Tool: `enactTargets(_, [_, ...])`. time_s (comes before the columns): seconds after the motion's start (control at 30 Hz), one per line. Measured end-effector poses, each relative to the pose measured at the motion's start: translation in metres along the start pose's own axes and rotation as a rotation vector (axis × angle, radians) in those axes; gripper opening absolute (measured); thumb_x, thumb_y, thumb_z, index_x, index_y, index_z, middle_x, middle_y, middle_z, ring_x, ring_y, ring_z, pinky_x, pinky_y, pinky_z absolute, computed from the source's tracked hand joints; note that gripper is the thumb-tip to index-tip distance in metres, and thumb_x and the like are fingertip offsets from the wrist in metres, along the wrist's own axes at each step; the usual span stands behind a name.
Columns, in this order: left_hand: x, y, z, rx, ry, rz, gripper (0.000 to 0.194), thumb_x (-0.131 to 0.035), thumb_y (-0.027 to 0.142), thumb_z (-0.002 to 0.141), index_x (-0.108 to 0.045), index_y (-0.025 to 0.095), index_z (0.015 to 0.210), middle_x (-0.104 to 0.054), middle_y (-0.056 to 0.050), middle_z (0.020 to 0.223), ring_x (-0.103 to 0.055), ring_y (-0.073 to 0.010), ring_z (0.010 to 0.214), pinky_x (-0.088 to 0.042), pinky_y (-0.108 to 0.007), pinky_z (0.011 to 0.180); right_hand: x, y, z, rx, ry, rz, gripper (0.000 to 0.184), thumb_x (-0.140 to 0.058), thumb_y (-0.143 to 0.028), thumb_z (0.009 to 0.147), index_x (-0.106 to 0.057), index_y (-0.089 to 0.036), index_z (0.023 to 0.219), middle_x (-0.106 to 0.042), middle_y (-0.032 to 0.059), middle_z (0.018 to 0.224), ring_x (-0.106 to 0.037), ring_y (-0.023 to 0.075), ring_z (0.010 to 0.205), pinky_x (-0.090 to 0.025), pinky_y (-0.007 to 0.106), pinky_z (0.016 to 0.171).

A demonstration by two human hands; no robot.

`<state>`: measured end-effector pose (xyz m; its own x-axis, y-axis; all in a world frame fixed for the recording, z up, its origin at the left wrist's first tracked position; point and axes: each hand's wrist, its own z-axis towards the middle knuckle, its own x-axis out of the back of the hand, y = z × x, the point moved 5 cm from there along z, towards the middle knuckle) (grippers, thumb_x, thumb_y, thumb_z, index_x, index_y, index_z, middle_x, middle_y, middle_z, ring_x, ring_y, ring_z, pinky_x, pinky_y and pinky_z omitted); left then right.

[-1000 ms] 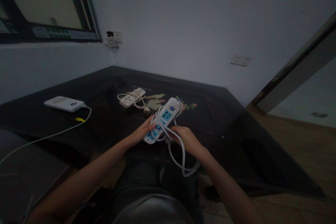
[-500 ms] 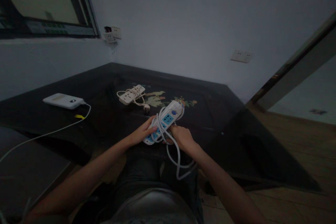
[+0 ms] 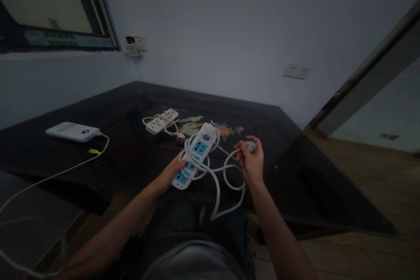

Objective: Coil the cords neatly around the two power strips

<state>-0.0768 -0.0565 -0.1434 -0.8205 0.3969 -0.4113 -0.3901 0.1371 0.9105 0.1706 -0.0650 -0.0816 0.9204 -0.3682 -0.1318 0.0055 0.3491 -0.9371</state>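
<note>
A white power strip (image 3: 198,148) with blue sockets and a blue switch is tilted in front of me, its lower part gripped by my left hand (image 3: 169,176). Several loops of its white cord (image 3: 217,192) wrap around the strip and hang slack toward my lap. To the right, my right hand (image 3: 252,162) pinches the cord's pale plug (image 3: 250,145) between thumb and fingers, apart from the strip. Beyond my left hand, a second, cream power strip (image 3: 160,121) lies on the table with its own cord wound round it and its plug (image 3: 180,137) beside it.
The dark glossy table (image 3: 308,162) carries a flower pattern. At left lie a white power bank (image 3: 72,132) with a cable and a yellow tag (image 3: 94,152). Wall sockets (image 3: 296,71) are on the back wall, more (image 3: 134,47) near the window corner.
My right hand has drawn the plug away from the strip to the right, opening the cord into wider loops. The strip in my left hand has shifted slightly left.
</note>
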Motion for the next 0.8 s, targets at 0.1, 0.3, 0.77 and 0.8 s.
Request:
enactTargets(0.1, [-0.009, 0.000, -0.011, 0.021, 0.010, -0.091, 0.052, -0.069, 0.047, 0.073, -0.059, 0.018, 0.115, -0.072, -0.008, 0.090, -0.067, -0.0234, 0.075, -0.052, -0.030, 0.065, 0.025, -0.002, 0.014, -0.010, 0.146, 0.191, 0.040, -0.070, -0.042, 0.070, -0.049, -0.021, 0.097, -0.062, -0.0045, 0.069, -0.049, 0.0052, 0.043, -0.033, 0.016, 0.038])
enactTargets(0.3, [-0.012, 0.001, -0.026, 0.040, 0.099, -0.287, 0.040, -0.067, 0.045, 0.074, -0.066, 0.014, 0.099, -0.072, -0.010, 0.081, -0.064, -0.0206, 0.063, -0.051, -0.029, 0.055, 0.086, 0.017, 0.024, -0.052, 0.392, 0.373, 0.033, -0.076, -0.032, 0.065, -0.051, -0.019, 0.081, -0.064, -0.0046, 0.069, -0.053, 0.0033, 0.049, -0.041, 0.014, 0.044])
enactTargets(0.77, [-0.012, 0.009, -0.042, 0.094, 0.287, -0.454, 0.029, -0.058, 0.032, 0.077, -0.063, 0.012, 0.096, -0.071, -0.012, 0.077, -0.062, -0.0194, 0.057, -0.053, -0.033, 0.057, 0.203, 0.030, -0.016, -0.075, 0.747, 0.410, 0.018, -0.071, -0.015, 0.070, -0.054, -0.017, 0.075, -0.059, -0.0038, 0.071, -0.053, 0.0025, 0.052, -0.044, 0.009, 0.042])
enactTargets(0.8, [-0.012, 0.011, -0.044, 0.100, 0.292, -0.479, 0.027, -0.057, 0.032, 0.077, -0.063, 0.012, 0.095, -0.070, -0.011, 0.076, -0.061, -0.0187, 0.056, -0.052, -0.033, 0.057, 0.212, 0.027, -0.017, -0.062, 0.774, 0.393, 0.017, -0.070, -0.014, 0.071, -0.053, -0.017, 0.074, -0.058, -0.0039, 0.071, -0.053, 0.0028, 0.052, -0.044, 0.009, 0.041])
